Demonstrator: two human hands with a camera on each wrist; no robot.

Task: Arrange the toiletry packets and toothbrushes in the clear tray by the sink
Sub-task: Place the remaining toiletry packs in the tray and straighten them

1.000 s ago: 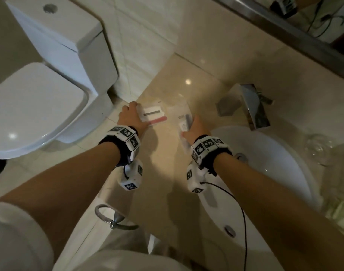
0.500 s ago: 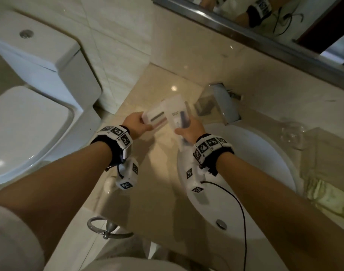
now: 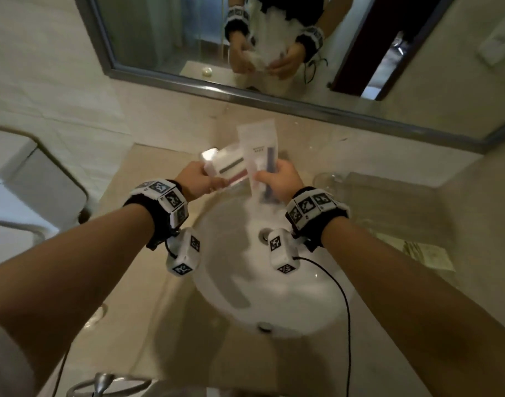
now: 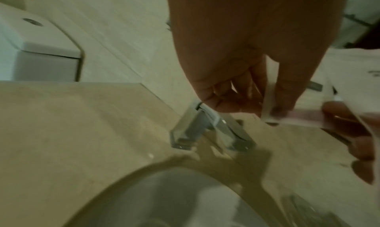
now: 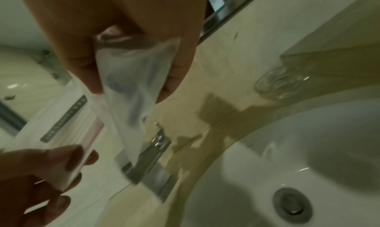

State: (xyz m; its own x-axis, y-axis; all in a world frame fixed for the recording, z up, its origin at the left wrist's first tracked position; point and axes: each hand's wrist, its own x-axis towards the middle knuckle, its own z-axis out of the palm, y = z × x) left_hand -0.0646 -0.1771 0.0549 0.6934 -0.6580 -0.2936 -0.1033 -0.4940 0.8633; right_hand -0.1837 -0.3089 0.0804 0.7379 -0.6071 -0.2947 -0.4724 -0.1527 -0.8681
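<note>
I cannot read any words here. The packet (image 3: 258,150) in my right hand (image 3: 277,181) has small dark print, too blurry to read. The packet (image 5: 61,124) in my left hand (image 3: 194,179) has a grey strip of tiny letters, also blurry.

We cannot read the blurred print on the toothbrush packet (image 3: 258,156), and the packets hide the faucet (image 4: 207,129) from the head camera.

faucet (image 4: 213,129) below hands, glass (image 3: 327,180) beside tray (image 3: 394,207)
</note>
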